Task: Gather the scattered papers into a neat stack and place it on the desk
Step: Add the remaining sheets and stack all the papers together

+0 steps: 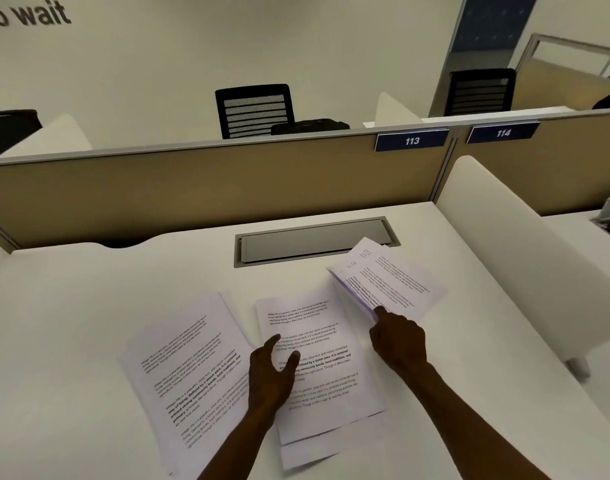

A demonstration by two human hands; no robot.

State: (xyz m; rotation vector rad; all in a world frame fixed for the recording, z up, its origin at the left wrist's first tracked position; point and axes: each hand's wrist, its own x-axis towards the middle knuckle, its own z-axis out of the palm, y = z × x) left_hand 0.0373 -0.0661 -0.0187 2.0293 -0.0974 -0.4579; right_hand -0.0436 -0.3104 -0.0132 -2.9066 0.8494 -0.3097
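Several sheets (390, 282) within right grip (397, 336)

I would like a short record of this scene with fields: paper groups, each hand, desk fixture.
paper groups: left pile, middle pile, right sheets
left hand: open, over the middle pile
right hand: grips the right sheets, lifting their near edge
desk fixture: closed cable hatch behind the papers
stack: not yet gathered

Both forearms reach forward side by side. The left hand (272, 372) hovers with fingers spread and relaxed; the right hand (398, 337) is curled, thumb and fingers pinching together.
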